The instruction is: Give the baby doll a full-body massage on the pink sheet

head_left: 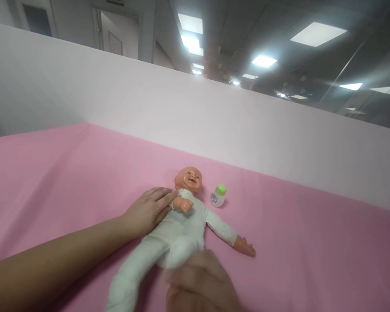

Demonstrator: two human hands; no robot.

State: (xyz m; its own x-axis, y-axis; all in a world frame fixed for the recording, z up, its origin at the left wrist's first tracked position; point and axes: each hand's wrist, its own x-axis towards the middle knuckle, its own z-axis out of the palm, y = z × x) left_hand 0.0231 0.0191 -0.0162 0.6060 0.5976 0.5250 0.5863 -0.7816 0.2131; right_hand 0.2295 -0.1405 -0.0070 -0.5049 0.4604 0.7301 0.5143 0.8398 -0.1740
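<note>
A baby doll [182,225] with a hard plastic head and a white cloth body lies on its back on the pink sheet. My left hand [149,210] is on its upper arm and side, fingers closed over the sleeve; the thumb is hidden. The doll's small plastic hand pokes out beyond my fingertips. At the bottom, my right hand [201,281] is smeared by motion over the doll's hip and one leg, hiding that leg. Whether those fingers grip anything does not show. The other leg stretches toward the lower left.
Beside the doll's head stands a small clear bottle [217,199] with a green cap, slightly tilted in view. The pink sheet [312,242] spreads under everything, with soft creases. A white wall panel [214,117] borders its far side. Behind it are a door and ceiling lights.
</note>
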